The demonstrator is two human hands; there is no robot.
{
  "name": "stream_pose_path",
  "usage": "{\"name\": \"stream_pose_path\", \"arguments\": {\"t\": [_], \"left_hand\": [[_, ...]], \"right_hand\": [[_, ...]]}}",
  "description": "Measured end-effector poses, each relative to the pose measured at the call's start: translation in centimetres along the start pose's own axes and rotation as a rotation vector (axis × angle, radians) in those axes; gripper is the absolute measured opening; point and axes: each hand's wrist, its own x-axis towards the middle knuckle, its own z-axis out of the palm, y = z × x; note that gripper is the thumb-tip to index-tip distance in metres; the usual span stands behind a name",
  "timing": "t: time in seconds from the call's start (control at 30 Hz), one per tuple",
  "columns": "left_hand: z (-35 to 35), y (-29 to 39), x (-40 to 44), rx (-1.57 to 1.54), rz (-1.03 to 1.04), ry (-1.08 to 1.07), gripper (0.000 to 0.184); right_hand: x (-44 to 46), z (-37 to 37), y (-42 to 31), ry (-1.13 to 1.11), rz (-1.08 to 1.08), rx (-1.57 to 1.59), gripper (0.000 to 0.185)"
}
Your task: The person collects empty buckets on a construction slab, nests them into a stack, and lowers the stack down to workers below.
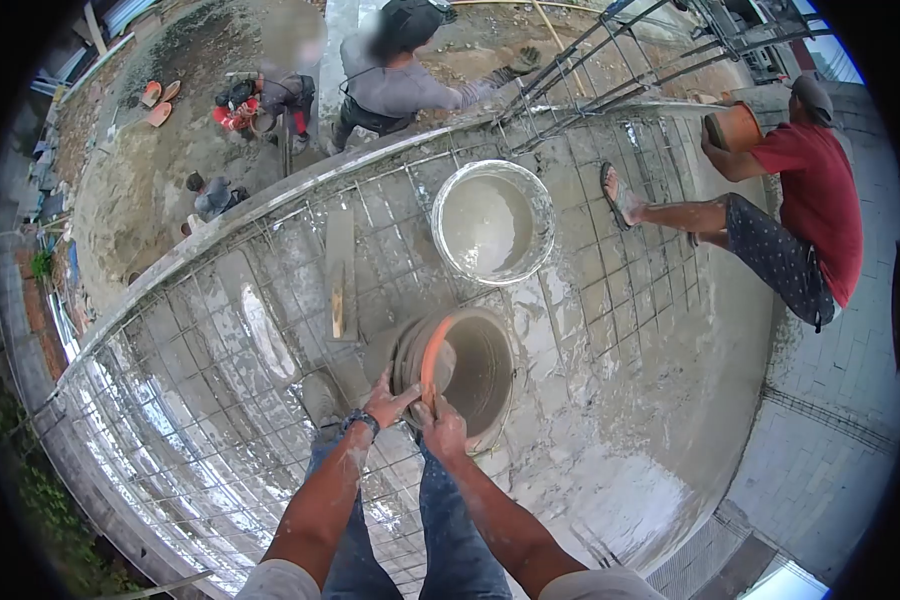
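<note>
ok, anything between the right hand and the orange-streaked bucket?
Nothing visible. The right hand is on the rim of the bucket. The liquid-filled tub stands beyond the bucket, not between them.

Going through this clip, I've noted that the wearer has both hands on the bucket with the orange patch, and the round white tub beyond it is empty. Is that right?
Not quite: the white tub is not empty. The head view shows grey liquid in it. The left hand and right hand are indeed both on the bucket.
</note>
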Motion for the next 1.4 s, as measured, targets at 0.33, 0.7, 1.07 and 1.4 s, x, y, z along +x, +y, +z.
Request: {"name": "stream_pose_path", "arguments": {"t": [0.33,0.7,1.07,1.4], "left_hand": [[1.6,0.9,1.1,-0.118,-0.136,0.039,0.139],[4.6,3.9,2.2,-0.097,-0.169,0.046,0.141],[6.8,3.5,4.5,0.115,0.025,-0.117,0.050],[6.6,2.6,4.9,-0.020,0.052,-0.131,0.020]], "right_hand": [[-1.3,1.0,-0.1,-0.076,-0.055,-0.044,0.030],[0.3,-2.0,1.8,-0.089,0.017,0.006,0.033],[2.0,-4.3,2.6,-0.147,0.085,0.036,0.034],[2.5,-3.9,3.7,-0.213,0.096,0.075,0.033]]}}
